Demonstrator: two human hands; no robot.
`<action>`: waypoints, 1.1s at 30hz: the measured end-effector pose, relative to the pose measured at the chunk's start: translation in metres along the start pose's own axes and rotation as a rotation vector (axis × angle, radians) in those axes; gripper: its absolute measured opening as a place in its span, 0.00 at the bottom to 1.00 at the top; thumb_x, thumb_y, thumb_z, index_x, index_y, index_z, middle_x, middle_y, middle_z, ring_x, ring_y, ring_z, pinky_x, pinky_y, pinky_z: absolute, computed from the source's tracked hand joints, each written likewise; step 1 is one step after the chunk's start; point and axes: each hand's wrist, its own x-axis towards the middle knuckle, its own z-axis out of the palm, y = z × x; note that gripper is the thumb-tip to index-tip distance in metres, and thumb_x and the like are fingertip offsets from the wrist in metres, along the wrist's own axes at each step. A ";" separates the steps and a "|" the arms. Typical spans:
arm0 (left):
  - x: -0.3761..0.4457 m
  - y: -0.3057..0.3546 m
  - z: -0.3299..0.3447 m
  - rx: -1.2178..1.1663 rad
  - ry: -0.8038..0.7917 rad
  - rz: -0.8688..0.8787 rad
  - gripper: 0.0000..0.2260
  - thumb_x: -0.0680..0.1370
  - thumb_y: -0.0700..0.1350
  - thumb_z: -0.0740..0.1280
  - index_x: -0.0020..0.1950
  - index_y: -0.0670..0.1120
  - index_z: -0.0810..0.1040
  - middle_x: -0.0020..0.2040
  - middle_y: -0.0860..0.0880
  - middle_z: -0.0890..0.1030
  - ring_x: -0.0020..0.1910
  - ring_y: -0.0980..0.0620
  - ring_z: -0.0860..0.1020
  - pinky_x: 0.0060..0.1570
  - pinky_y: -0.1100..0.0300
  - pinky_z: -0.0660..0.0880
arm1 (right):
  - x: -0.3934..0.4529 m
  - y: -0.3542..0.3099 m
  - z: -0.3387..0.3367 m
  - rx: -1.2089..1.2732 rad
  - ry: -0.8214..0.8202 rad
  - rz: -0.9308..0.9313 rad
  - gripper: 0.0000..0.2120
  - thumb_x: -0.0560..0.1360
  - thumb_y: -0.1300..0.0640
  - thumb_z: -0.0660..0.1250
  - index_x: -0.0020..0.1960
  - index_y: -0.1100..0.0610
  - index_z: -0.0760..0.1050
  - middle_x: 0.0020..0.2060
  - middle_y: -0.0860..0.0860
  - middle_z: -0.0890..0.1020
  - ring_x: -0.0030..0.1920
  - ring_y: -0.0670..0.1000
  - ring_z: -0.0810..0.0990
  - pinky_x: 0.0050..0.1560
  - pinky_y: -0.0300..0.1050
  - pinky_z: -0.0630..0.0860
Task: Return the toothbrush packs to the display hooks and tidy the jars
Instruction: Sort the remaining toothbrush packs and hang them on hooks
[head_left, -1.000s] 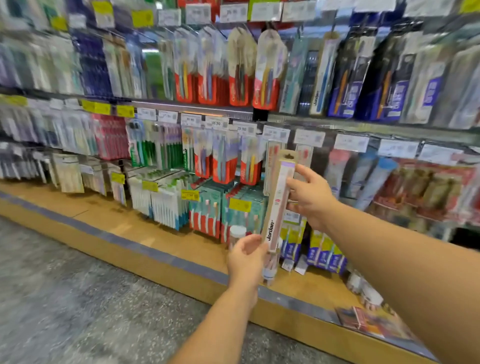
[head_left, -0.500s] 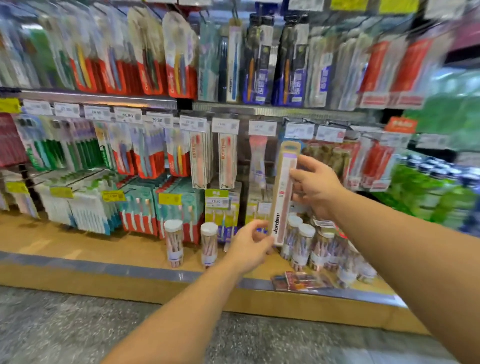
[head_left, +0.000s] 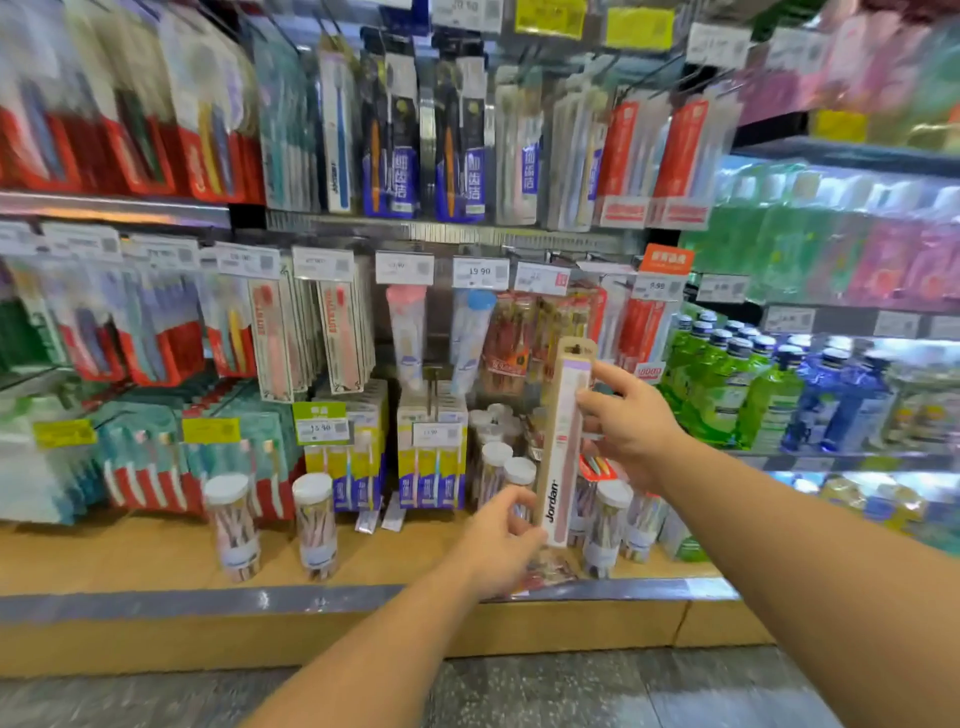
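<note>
Jordan toothbrush pack held upright in front of the shelf, long axis near vertical, hang-hole end up. Right hand pinches its upper-mid edge, left hand pinches the bottom. Bare hook sits up-left of the pack, nearer the left hand; jars stand below.

Your beige Jordan toothbrush pack stands upright, slightly tilted, before the hooks. Your clear white-lidded jars of brushes stand upright on the wooden base shelf.
</note>
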 end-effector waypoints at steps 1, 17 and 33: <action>0.001 0.002 0.002 -0.006 -0.011 0.005 0.09 0.82 0.41 0.67 0.57 0.53 0.72 0.43 0.45 0.76 0.25 0.60 0.70 0.27 0.67 0.67 | 0.001 0.000 -0.003 -0.002 0.005 0.000 0.18 0.81 0.67 0.63 0.65 0.50 0.79 0.39 0.57 0.81 0.26 0.46 0.78 0.24 0.40 0.74; -0.015 0.056 -0.093 -0.114 0.158 0.035 0.08 0.79 0.44 0.69 0.55 0.55 0.75 0.40 0.50 0.78 0.31 0.58 0.74 0.38 0.63 0.72 | 0.009 -0.068 0.042 0.055 -0.121 -0.128 0.07 0.80 0.60 0.70 0.57 0.55 0.78 0.44 0.55 0.87 0.37 0.51 0.86 0.35 0.43 0.80; -0.075 0.097 -0.208 -0.150 0.477 0.110 0.11 0.78 0.42 0.72 0.58 0.49 0.76 0.37 0.48 0.81 0.27 0.53 0.74 0.30 0.59 0.72 | -0.016 -0.077 0.142 -0.344 -0.482 -0.185 0.09 0.74 0.56 0.75 0.53 0.54 0.82 0.44 0.57 0.87 0.40 0.48 0.84 0.40 0.45 0.82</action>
